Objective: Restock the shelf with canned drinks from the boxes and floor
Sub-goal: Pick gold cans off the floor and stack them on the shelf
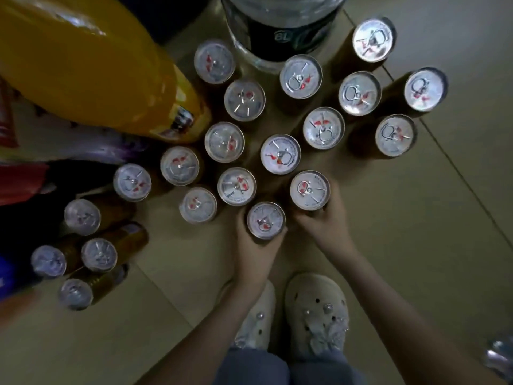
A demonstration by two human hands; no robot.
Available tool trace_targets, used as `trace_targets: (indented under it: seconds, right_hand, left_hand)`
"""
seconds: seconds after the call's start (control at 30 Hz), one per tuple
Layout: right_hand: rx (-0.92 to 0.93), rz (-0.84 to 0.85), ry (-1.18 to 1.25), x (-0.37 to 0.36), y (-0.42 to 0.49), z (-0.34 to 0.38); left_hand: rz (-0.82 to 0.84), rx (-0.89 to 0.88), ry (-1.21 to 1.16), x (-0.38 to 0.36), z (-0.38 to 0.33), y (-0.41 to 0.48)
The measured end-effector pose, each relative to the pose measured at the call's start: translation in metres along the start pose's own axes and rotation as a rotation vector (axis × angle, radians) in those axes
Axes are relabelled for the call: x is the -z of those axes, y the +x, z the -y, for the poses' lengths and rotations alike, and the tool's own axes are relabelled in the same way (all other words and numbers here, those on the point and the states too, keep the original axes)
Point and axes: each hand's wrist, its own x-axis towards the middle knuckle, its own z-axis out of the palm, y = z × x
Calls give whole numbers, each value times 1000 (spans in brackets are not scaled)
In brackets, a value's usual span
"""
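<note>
Several gold cans with silver tops stand upright on the tiled floor (416, 245), seen from straight above. My left hand (255, 251) grips the nearest can (266, 220) around its side. My right hand (324, 220) grips the can beside it (309, 190), fingers wrapped round its body. Other cans (280, 154) spread away from me in loose rows, and a further group (99, 255) stands at the lower left. No shelf and no box is in view.
A large water bottle (277, 26) stands at the top centre behind the cans. A big orange bottle (91, 68) and coloured packages (25, 184) crowd the left side. My two feet in pale clogs (316, 309) are just behind my hands.
</note>
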Motion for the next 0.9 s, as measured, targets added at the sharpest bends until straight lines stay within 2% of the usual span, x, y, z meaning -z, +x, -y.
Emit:
trace_targets:
  seconds: [0.1,0.27,0.43,0.53,0.67,0.77,0.9]
  right_hand:
    - [-48,-70,-7,13,-18,10]
    - [-146,-100,33,35,-63,51]
    - [-239,-78,112,65,-126,142]
    - [-259,17,125,84,-179,229]
    - [-219,190,189,109,-251,372]
    - [-94,296,229,124,-297,483]
    - [73,367,222,130,-359,628]
  left_hand:
    - [23,-19,-10,5,-10,-6]
    - [97,63,31,21,-28,-27]
    - [294,98,-137,92,-113,-81]
    - [380,127,-288,160,-194,-128]
    - [489,36,-259,259,-330,-192]
    - [520,-62,-219,327,-430,-240]
    - [449,-224,-265,402,-540,-311]
